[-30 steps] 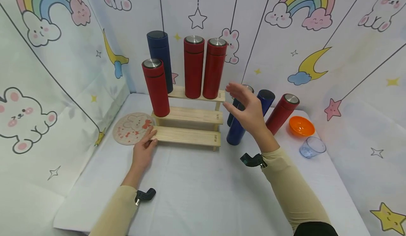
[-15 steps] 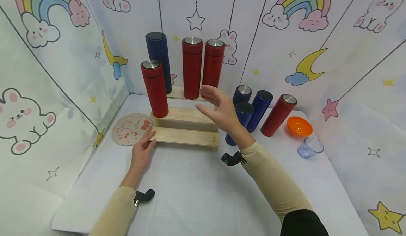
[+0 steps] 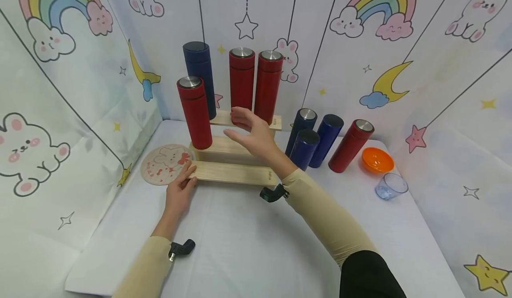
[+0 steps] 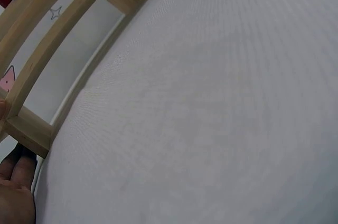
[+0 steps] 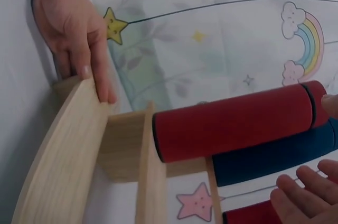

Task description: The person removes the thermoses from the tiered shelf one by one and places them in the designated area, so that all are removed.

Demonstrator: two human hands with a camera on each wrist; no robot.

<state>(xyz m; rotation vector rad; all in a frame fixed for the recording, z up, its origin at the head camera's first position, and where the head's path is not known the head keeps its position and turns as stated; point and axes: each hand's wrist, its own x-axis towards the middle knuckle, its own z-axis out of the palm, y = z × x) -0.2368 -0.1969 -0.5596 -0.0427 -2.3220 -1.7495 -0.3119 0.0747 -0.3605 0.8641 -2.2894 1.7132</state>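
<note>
My left hand (image 3: 178, 198) grips the left end of the bottom step of a three-tier wooden stand (image 3: 232, 173), thumb on top and fingers at the end. The right hand (image 3: 258, 138) hovers over the stand with spread fingers and nothing in them. Left of it, a red thermos (image 3: 194, 111) with a steel lid top stands on the middle step; the right wrist view shows that red thermos (image 5: 237, 123) between my right thumb and fingers, which are apart from each other. On the top step stand a blue thermos (image 3: 198, 62) and two red thermoses (image 3: 242, 75).
Right of the stand are three blue thermoses (image 3: 328, 138) and a red thermos (image 3: 352, 146). Farther right lie an orange bowl (image 3: 378, 160) and a clear bluish glass (image 3: 392, 187). A round rabbit mat (image 3: 162, 169) lies to the stand's left. Printed cloth walls enclose the table.
My right hand has moved left, from in front of the blue thermoses to above the stand, near the red thermos on the middle step. The left hand has kept its hold on the stand.
</note>
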